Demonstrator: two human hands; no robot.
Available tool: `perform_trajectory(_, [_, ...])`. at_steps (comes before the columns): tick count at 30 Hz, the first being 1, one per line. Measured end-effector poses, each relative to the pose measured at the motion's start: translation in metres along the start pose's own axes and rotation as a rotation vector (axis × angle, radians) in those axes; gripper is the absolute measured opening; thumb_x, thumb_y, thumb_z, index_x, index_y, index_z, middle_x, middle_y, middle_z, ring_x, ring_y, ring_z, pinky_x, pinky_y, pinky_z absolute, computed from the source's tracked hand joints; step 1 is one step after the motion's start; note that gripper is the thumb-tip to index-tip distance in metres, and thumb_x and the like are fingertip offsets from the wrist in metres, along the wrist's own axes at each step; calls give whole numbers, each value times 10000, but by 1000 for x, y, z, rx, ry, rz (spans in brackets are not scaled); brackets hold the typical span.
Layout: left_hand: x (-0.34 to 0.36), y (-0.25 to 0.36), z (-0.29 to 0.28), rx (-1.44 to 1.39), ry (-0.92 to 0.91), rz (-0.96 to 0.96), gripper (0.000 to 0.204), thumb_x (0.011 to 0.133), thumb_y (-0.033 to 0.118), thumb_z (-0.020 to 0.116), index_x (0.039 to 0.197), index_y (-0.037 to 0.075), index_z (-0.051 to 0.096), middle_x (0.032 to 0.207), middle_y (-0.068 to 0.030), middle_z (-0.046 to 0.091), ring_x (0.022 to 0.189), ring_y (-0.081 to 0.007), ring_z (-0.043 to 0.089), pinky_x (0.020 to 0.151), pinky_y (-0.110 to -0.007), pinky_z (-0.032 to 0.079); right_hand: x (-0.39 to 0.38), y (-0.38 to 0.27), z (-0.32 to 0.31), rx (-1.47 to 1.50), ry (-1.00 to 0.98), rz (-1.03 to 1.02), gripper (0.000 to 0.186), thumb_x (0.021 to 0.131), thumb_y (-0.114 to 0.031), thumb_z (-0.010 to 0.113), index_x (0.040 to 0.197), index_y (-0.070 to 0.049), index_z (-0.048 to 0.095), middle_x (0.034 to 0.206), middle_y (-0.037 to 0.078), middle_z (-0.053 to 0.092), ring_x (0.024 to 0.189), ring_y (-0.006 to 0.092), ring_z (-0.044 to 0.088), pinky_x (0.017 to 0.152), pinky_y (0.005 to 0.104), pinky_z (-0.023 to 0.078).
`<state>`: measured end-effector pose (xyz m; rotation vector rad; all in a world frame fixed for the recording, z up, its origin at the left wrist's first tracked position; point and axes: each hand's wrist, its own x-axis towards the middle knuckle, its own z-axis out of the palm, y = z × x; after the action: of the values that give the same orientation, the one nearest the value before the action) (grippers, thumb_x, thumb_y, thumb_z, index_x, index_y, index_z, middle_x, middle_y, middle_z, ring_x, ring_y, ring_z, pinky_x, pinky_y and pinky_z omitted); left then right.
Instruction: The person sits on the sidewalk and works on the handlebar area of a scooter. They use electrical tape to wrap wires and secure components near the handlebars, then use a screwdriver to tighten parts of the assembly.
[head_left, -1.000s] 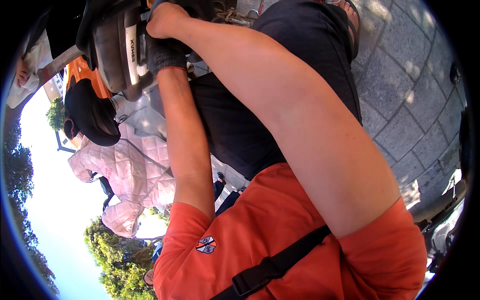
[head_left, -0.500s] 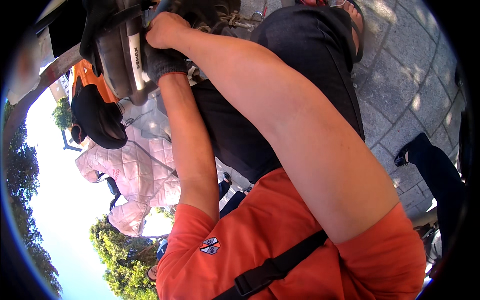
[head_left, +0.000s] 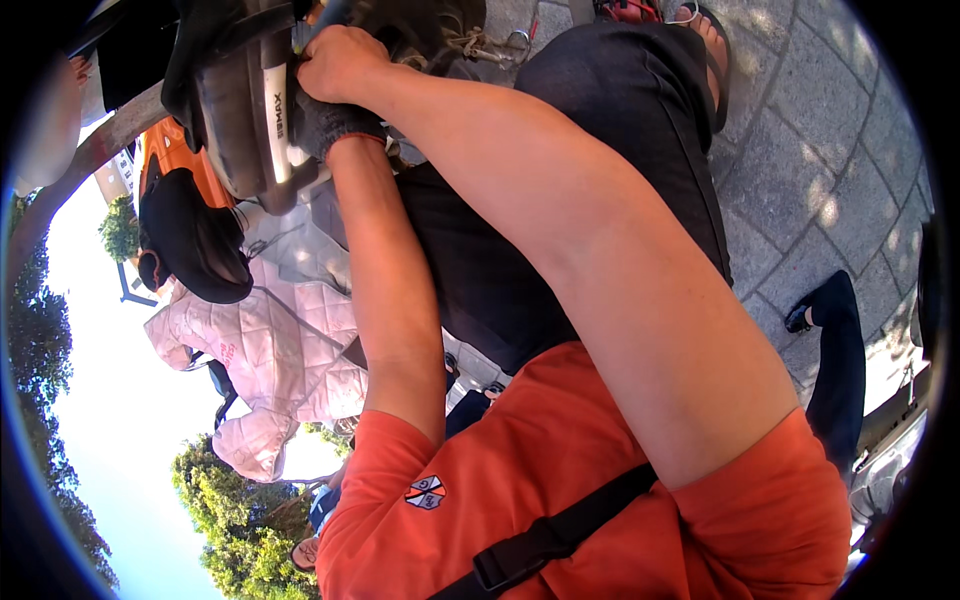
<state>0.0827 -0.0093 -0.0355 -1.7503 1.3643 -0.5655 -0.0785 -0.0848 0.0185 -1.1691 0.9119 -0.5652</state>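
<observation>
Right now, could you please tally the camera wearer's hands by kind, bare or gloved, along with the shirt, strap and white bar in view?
Bare right hand: 1
Gloved left hand: 1
Orange shirt: 1
Black strap: 1
White bar: 1
Total: 5

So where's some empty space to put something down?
The grey paving right of the black trousers, between the sandalled foot and another person's leg, shows bare. It's crowded around the right hand and gloved left hand, beside dark machine parts.
</observation>
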Motion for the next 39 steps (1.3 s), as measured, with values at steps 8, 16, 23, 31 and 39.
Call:
perform_trajectory(8, [2,0,-7,11,-41,-45,329,1066,285,445,1347,175,576,1374,-38,609,1276,-157,547,1041,-290,427,16,4,7,122,9,12,313,801,-222,656,1048,-82,786,1115,175,736,1092,336,688,965,387,533])
perform_trajectory(16, [14,-5,25,1221,232,-14,217,1070,311,426,1115,195,604,1015,8,620,902,-112,584,760,-247,458,20,12,12,302,-50,27,252,840,-210,684,996,-40,784,1005,148,754,965,283,715,844,360,562])
perform_trajectory(23, [8,-1,16,116,124,18,204,1068,311,418,1053,200,589,925,23,584,805,-107,547,687,-248,429,27,17,11,550,-80,98,142,897,-94,712,941,38,742,801,122,719,665,195,701,570,307,572])
perform_trajectory(31, [7,-5,15,-138,107,-7,206,1064,307,417,1070,195,589,950,10,589,836,-123,550,712,-267,430,28,17,21,506,-24,128,165,874,-128,725,911,29,758,797,121,721,658,194,688,605,326,563])
perform_trajectory(39, [14,-6,17,-240,123,5,209,1060,304,416,1087,190,590,975,-3,595,868,-138,554,737,-285,432,10,15,18,232,178,-4,278,856,-299,689,1004,-88,794,1014,171,755,969,297,726,901,370,556])
